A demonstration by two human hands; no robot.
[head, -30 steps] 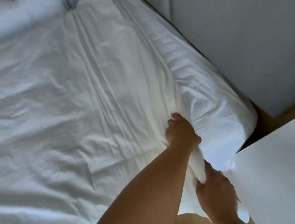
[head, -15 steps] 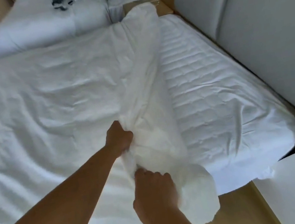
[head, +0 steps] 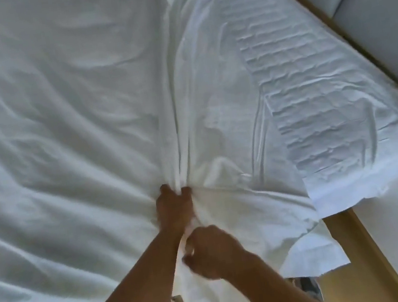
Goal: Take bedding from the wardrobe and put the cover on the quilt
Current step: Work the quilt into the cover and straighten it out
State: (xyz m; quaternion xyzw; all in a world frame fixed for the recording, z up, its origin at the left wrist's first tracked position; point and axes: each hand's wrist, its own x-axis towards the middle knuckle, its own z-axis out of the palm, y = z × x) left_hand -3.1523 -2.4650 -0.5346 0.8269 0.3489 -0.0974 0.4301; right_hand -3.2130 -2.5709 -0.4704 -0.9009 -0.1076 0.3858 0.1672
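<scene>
White bedding fills the head view: the cover [head: 60, 119] lies spread over the mattress [head: 323, 77], gathered into a long ridge running away from me. My left hand [head: 174, 210] grips that ridge near the foot edge, and my right hand [head: 212, 251], just behind it (fingers curled), pinches the same cloth where it hangs over the edge.

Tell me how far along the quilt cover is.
Done: the white bedding lies spread out. In hand: the left hand and right hand grip its gathered near edge. Left: a bunched ridge needs smoothing and the quilted mattress pad lies bare; whether the quilt is inside, I cannot tell.
</scene>
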